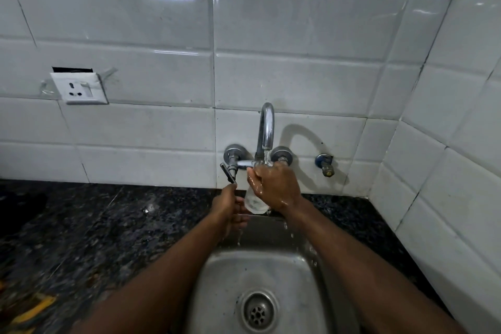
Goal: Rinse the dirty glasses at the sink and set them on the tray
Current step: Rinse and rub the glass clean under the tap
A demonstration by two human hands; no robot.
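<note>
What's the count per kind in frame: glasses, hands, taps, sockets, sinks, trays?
glass: 1, gripped by the right hand
hands: 2, left hand and right hand
tap: 1, running
wall socket: 1
sink: 1
tray: 0 in view
Total: 6

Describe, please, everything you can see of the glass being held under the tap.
The glass is a clear, plain tumbler, wet, held roughly upright with its thick base downward, under the running tap and above the steel sink. Its mouth is hidden behind the right hand, whose fingers wrap its upper part. The left hand is cupped beside its base; contact there is unclear. Water drips below it.
</note>
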